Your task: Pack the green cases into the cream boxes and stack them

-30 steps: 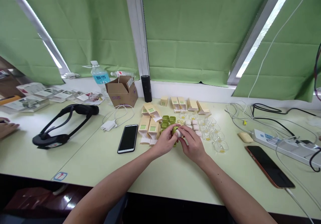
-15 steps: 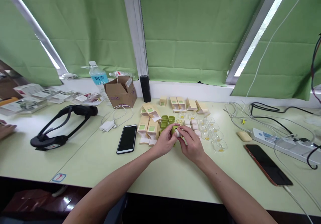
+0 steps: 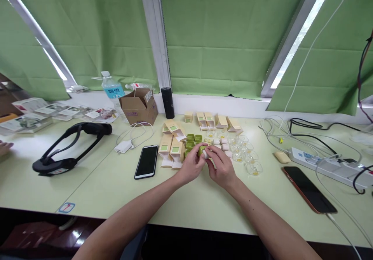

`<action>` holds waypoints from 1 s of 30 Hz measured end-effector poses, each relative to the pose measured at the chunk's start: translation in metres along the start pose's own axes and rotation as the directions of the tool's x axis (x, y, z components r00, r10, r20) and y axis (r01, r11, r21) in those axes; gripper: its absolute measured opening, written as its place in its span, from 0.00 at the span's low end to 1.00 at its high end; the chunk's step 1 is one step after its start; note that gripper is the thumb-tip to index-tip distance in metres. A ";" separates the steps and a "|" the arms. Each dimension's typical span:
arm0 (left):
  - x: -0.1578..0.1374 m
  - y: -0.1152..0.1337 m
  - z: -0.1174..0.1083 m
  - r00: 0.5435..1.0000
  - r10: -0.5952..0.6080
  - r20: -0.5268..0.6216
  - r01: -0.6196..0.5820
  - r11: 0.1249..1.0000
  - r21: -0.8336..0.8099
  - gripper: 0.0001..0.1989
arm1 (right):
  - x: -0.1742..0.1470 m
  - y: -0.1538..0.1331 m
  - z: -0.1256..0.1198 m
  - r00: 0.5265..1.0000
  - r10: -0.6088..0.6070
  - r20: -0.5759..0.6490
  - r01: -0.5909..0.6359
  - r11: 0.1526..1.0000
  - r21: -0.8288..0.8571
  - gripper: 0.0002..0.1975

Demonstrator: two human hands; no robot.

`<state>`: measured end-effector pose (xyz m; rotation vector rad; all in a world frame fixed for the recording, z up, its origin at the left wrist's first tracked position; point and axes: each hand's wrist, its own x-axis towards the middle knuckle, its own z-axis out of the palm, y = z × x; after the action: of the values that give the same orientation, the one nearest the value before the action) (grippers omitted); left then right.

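My left hand (image 3: 190,166) is closed around a small green square cup (image 3: 201,149). The fingertips of my right hand (image 3: 223,167) pinch a small white block (image 3: 205,154), which touches the cup's opening. Whether the block sits inside the cup is hidden by my fingers. Just beyond my left hand stand more green cups (image 3: 189,145). Pinkish-white blocks (image 3: 224,147) lie in a cluster behind my right hand. To their right are several clear plastic covers (image 3: 253,168) with yellow spots.
Cream cartons (image 3: 176,151) with green labels stand left of the cups, and more cartons (image 3: 220,121) behind. A phone (image 3: 146,161), black headset (image 3: 71,151), cardboard box (image 3: 139,106) and black cylinder (image 3: 167,103) lie leftward. Rightward are another phone (image 3: 309,190), power strip (image 3: 329,166) and cables. Another person's hand (image 3: 5,148) shows far left.
The view has shifted slightly. Both my hands keep the cup and the white block together in nearly the same pose. The other person's hand at far left has moved slightly outward.
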<state>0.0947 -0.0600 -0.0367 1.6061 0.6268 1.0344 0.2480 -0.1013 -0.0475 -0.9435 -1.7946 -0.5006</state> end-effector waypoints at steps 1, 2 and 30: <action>-0.001 0.001 -0.001 1.000 -0.010 0.006 0.010 1.000 -0.001 0.22 | 0.000 0.000 0.000 1.000 0.002 0.003 -0.002 1.000 0.000 0.25; -0.002 0.001 -0.002 1.000 -0.019 0.016 0.019 1.000 -0.005 0.23 | 0.000 0.000 -0.001 1.000 0.007 0.007 -0.007 1.000 0.003 0.25; 0.003 -0.006 -0.003 0.988 -0.102 0.117 0.138 0.923 -0.360 0.32 | 0.001 -0.012 0.000 0.996 0.052 0.074 -0.055 0.998 0.039 0.30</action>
<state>0.0939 -0.0547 -0.0410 1.2641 0.4302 0.9151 0.2386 -0.1080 -0.0455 -0.9895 -1.8331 -0.3989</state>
